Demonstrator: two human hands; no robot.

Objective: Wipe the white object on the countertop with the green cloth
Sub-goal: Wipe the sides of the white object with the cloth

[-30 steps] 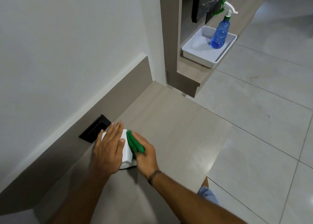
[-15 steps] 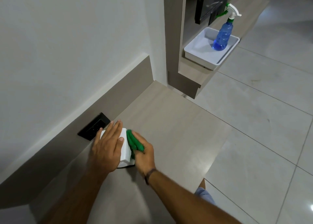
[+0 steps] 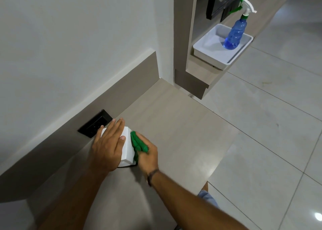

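In the head view, the white object (image 3: 128, 148) is sitting on the countertop (image 3: 174, 125) near its back edge, just in front of a black wall outlet (image 3: 95, 123). The left hand (image 3: 107, 147) is lying flat on top, fingers together, pinning it. The right hand (image 3: 148, 155) is bunching the green cloth (image 3: 138, 142) in curled fingers, pressing it against the object's right side, which is running away from the person, so the coming stroke probably follows that face.
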